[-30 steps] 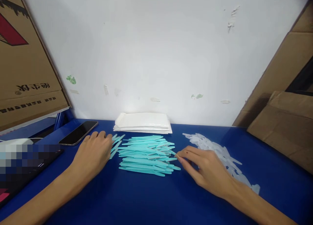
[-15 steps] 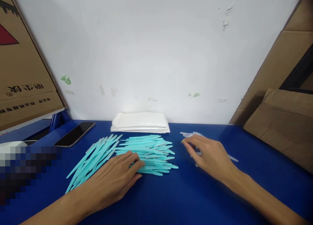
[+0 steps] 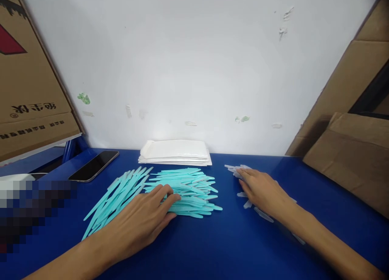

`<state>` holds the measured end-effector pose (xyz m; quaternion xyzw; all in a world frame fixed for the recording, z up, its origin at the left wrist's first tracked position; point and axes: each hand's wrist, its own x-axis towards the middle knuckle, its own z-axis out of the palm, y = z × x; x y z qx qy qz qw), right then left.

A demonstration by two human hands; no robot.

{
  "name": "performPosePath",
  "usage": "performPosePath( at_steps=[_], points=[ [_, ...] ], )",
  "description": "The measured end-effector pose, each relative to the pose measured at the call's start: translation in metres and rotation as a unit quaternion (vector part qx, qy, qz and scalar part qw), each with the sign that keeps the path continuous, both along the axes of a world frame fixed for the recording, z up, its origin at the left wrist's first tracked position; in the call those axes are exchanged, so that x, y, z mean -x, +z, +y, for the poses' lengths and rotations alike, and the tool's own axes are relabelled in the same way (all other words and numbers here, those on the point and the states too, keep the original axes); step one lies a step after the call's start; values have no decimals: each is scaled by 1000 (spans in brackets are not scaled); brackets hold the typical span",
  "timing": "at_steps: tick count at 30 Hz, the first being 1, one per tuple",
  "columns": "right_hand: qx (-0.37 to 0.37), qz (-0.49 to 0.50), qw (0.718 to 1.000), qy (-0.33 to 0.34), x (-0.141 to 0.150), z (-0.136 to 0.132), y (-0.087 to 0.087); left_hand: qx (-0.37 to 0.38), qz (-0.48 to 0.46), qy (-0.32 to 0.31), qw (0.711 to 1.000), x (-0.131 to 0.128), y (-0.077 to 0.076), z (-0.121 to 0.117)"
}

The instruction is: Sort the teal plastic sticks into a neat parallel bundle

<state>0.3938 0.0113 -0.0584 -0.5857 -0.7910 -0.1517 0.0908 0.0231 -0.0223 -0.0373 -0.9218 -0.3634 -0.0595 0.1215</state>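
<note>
Touching turquoise sticks (image 3: 194,189), left hand (image 3: 152,213); right hand (image 3: 263,189) over translucent pieces (image 3: 263,214).

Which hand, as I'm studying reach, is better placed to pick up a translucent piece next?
Probably the right hand: it is over the translucent pieces, several of which show around it. The left hand is at the middle teal pile, farther from them.

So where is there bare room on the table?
The front middle, between left hand and right forearm, is bare; so is most of the stretch between that forearm and cardboard. Crowded: the turquoise sticks by the left hand, the translucent pieces around the right hand.
</note>
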Motion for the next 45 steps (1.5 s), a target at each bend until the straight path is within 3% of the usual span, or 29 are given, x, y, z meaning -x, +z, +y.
performPosePath(
  at_steps=[7,27,39,45],
  points=[
    [-13,-8,1000,12,5,-1,11,-7,-19,4,1000,1,-2,1],
    [-85,4,994,63,8,-1,9,31,-20,-23,999,3,-6,5],
    [-76,147,972,166,28,-14,15,64,-53,-36,996,5,-5,3],
    [-54,185,965,180,35,-21,13,36,-79,-90,992,0,-3,0]
  ],
)
